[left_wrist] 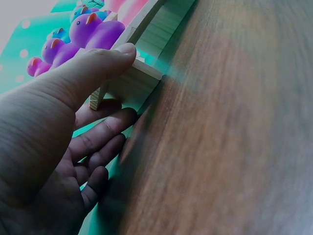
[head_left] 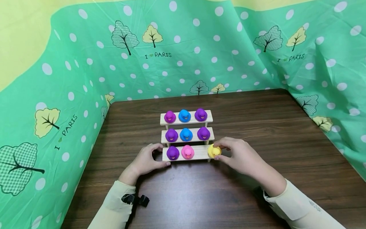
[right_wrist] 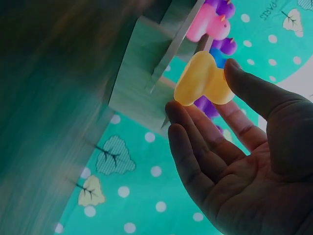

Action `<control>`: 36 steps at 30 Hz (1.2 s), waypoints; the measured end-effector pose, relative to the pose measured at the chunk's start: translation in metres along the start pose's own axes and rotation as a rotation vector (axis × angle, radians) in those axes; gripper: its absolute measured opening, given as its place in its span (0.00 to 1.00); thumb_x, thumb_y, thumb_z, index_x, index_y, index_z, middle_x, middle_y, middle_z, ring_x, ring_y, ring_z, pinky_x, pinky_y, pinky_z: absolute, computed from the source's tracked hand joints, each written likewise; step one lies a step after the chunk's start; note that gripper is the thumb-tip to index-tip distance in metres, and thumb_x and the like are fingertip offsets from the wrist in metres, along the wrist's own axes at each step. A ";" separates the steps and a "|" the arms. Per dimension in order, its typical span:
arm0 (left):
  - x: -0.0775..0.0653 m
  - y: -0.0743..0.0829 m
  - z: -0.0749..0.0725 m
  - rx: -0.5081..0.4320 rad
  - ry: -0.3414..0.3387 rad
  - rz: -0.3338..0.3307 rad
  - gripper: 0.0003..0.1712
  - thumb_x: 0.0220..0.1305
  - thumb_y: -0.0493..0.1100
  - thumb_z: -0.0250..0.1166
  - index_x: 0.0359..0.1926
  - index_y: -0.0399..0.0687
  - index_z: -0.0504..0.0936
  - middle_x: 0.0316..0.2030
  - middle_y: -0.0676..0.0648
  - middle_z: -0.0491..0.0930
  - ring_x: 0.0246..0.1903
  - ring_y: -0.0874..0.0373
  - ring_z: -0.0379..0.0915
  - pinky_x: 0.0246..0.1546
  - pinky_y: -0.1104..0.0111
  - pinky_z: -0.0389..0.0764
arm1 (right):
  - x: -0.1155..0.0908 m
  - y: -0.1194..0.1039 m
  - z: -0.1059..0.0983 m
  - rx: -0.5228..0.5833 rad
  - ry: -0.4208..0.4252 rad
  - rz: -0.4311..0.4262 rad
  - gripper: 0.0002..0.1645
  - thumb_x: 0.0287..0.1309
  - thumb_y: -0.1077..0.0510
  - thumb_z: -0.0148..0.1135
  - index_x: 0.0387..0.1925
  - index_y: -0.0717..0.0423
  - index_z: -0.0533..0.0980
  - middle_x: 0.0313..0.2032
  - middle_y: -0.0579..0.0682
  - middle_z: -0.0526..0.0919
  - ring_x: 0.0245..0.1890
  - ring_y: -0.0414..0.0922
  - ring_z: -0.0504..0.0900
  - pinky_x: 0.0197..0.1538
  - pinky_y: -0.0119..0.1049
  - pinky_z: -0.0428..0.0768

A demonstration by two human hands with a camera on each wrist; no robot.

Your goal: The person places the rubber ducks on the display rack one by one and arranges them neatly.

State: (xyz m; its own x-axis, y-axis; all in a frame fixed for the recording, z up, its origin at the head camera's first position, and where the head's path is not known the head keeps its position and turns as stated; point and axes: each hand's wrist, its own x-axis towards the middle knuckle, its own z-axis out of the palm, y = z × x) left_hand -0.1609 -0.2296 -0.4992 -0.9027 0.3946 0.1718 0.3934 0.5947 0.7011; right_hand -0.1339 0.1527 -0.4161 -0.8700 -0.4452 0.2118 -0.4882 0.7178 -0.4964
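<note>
A small three-step wooden stand [head_left: 201,154] holds several rubber ducks. In the head view my right hand [head_left: 238,154] pinches a yellow rubber duck [head_left: 213,151] at the right end of the lowest step. In the right wrist view the yellow duck [right_wrist: 195,81] sits between thumb and fingers by the step's end. My left hand [head_left: 145,159] grips the left end of that step, its thumb at the front corner and its fingers behind. A purple duck [head_left: 172,153] and a pink duck [head_left: 187,152] share the lowest step, with a gap between pink and yellow.
Purple, blue [head_left: 186,135] and purple ducks line the middle step. The top step carries a magenta duck [head_left: 170,117], a blue one and a purple one. The stand is on a dark wooden table [head_left: 183,194]. A green patterned cloth [head_left: 183,66] hangs behind and along both sides.
</note>
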 end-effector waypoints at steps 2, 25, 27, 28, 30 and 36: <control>0.000 0.001 0.000 -0.002 -0.002 0.000 0.31 0.46 0.51 0.87 0.48 0.46 0.84 0.41 0.50 0.84 0.42 0.55 0.78 0.47 0.58 0.79 | 0.000 -0.003 0.003 0.007 0.001 -0.017 0.20 0.53 0.56 0.83 0.48 0.49 0.85 0.45 0.41 0.87 0.45 0.45 0.87 0.50 0.48 0.85; 0.002 0.001 0.001 0.011 0.005 0.018 0.30 0.45 0.51 0.87 0.47 0.46 0.84 0.40 0.49 0.84 0.41 0.55 0.78 0.47 0.58 0.79 | 0.012 -0.015 0.025 -0.037 -0.008 -0.088 0.20 0.55 0.56 0.82 0.49 0.50 0.85 0.49 0.46 0.87 0.44 0.46 0.86 0.47 0.46 0.84; 0.002 0.000 0.001 0.016 0.010 0.021 0.30 0.45 0.51 0.87 0.46 0.46 0.84 0.40 0.50 0.84 0.41 0.55 0.78 0.47 0.58 0.79 | 0.012 -0.015 0.025 -0.042 -0.007 -0.088 0.20 0.55 0.56 0.82 0.49 0.49 0.85 0.49 0.45 0.87 0.44 0.46 0.86 0.47 0.46 0.84; 0.002 0.000 0.001 0.015 0.012 0.022 0.30 0.45 0.51 0.87 0.46 0.47 0.84 0.40 0.51 0.84 0.41 0.55 0.78 0.47 0.58 0.79 | 0.013 -0.015 0.025 -0.047 -0.008 -0.085 0.20 0.55 0.55 0.82 0.49 0.49 0.85 0.49 0.45 0.87 0.44 0.46 0.86 0.47 0.46 0.84; 0.002 0.000 0.001 0.014 0.012 0.021 0.30 0.45 0.51 0.87 0.46 0.47 0.84 0.39 0.52 0.84 0.41 0.55 0.78 0.47 0.58 0.79 | 0.013 -0.015 0.025 -0.053 -0.014 -0.077 0.20 0.55 0.55 0.82 0.49 0.48 0.85 0.49 0.45 0.87 0.44 0.45 0.85 0.48 0.46 0.84; 0.001 -0.001 0.001 0.014 0.010 0.016 0.29 0.45 0.51 0.87 0.47 0.50 0.84 0.40 0.55 0.83 0.41 0.57 0.78 0.46 0.59 0.79 | 0.013 -0.016 0.026 -0.047 -0.025 -0.062 0.20 0.56 0.55 0.81 0.49 0.49 0.85 0.47 0.44 0.87 0.41 0.44 0.84 0.46 0.44 0.83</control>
State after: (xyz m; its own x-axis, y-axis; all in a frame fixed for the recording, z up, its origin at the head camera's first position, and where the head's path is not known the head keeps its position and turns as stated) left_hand -0.1625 -0.2293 -0.5005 -0.8979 0.3969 0.1904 0.4104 0.5982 0.6883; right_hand -0.1361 0.1217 -0.4272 -0.8361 -0.5026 0.2197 -0.5446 0.7124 -0.4426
